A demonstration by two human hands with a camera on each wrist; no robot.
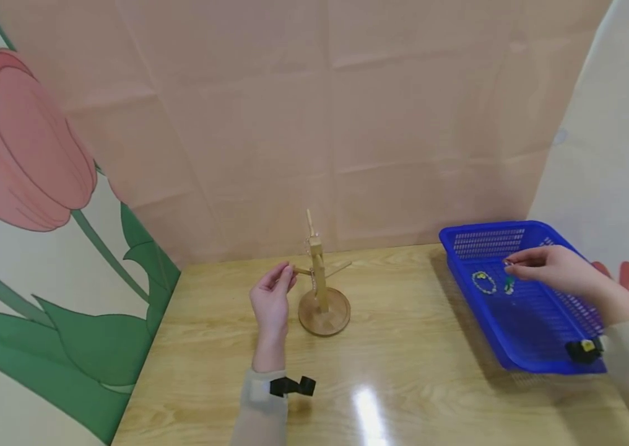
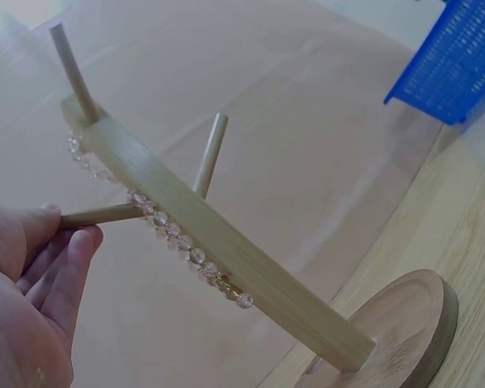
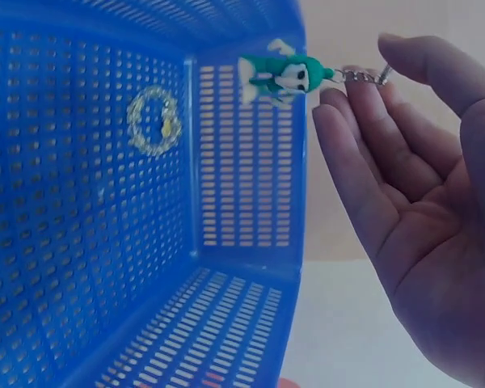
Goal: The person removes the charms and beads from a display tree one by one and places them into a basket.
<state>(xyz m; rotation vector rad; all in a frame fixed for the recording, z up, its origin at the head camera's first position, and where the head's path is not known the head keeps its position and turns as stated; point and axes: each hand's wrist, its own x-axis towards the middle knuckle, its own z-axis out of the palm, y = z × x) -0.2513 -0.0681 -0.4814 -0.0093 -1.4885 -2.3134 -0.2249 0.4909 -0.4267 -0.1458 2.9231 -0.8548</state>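
My left hand point(image 1: 271, 297) pinches a side peg point(image 2: 105, 215) of a wooden stand point(image 1: 319, 279) between thumb and fingers. Strings of clear pinkish beads point(image 2: 174, 234) hang on the stand's pegs, along its post. Over the blue basket, my right hand point(image 1: 551, 267) holds a keychain by its metal ring and short chain. From that chain dangles a green and white figure point(image 3: 287, 74). A yellowish beaded bracelet point(image 3: 154, 121) lies in the basket, left of the figure in the head view.
The blue plastic basket point(image 1: 481, 328) stands at the table's right side, near the back wall. The stand's round base point(image 1: 342, 314) rests on the wooden table point(image 1: 403, 347) left of it. A pink sheet point(image 1: 381, 124) covers the back.
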